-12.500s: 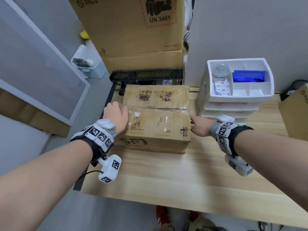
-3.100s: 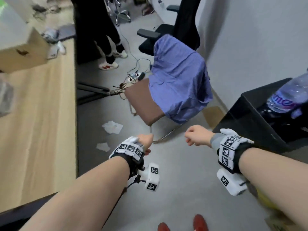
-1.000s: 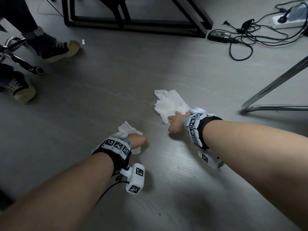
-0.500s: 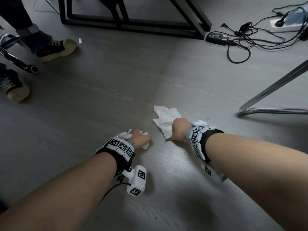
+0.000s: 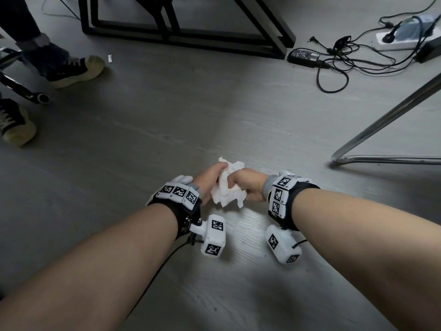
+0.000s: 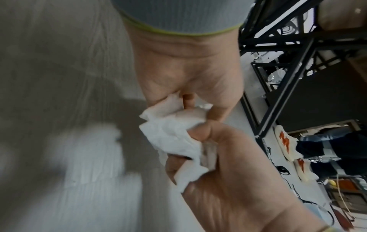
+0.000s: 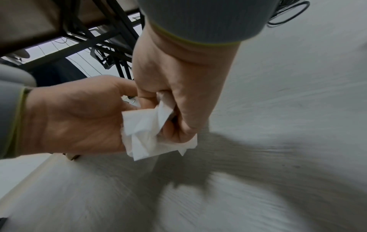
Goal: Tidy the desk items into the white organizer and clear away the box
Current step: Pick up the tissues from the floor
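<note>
Crumpled white tissue (image 5: 226, 189) is held just above the grey floor between both hands. My left hand (image 5: 213, 179) grips its left side and my right hand (image 5: 238, 183) grips its right side, fingers curled into the paper. In the left wrist view the left hand (image 6: 186, 81) and the right hand (image 6: 224, 172) clutch the tissue (image 6: 170, 135) from opposite sides. The right wrist view shows the right hand (image 7: 178, 87) and left hand (image 7: 79, 119) bunched on the tissue (image 7: 145, 136). Neither the box nor the white organizer is in view.
A black desk frame (image 5: 181, 37) stands ahead on the floor. A power adapter (image 5: 304, 57), tangled cables (image 5: 343, 65) and a power strip (image 5: 401, 39) lie at the upper right. A chrome chair leg (image 5: 381, 125) crosses the right. Another person's shoes (image 5: 76, 70) are at the left.
Half a second ago each hand pressed on its own tissue on the floor. Both hands have since come together, and the bunched tissue is now lifted off the floor.
</note>
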Demonstrator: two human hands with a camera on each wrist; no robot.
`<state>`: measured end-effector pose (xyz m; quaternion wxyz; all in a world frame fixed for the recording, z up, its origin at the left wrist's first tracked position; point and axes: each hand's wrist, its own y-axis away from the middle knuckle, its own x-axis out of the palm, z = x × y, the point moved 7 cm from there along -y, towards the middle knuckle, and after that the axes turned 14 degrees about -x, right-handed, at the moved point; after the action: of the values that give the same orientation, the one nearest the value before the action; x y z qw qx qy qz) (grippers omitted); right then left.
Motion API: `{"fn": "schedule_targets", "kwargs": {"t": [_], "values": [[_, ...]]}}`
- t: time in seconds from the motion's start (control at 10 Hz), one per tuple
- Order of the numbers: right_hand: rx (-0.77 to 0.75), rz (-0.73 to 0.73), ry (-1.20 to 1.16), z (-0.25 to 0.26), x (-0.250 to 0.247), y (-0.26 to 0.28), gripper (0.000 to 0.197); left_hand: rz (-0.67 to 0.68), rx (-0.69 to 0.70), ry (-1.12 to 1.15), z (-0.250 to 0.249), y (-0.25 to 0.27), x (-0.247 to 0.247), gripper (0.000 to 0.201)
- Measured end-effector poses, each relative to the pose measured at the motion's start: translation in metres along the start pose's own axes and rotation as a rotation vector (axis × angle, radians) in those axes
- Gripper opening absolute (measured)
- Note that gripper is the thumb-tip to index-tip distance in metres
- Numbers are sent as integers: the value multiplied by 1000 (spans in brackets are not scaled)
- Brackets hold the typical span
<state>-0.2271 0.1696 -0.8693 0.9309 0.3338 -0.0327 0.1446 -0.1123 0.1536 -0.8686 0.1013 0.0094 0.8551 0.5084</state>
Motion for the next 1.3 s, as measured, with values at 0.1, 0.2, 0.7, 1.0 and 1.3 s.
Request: {"fn": "schedule_targets", "kwargs": {"t": [0.1,0.2,0.7,1.0,1.3], "values": [[-17,-68,29,9,-5,4,28,-120,63,-131,-16,15,0,36],[-43,-163,121,11,-9,8,60,-193,71,-195,-20,32,4,30],[-48,-253,109,82,10,208,19,-384,-64,-222,-36,230,48,43],[76,-385,86,171,-45,412,43,-47,-53,-527,-88,454,123,29],[-65,-705,-567,195,-81,633,66,262,233,-841,-95,637,222,7]]}}
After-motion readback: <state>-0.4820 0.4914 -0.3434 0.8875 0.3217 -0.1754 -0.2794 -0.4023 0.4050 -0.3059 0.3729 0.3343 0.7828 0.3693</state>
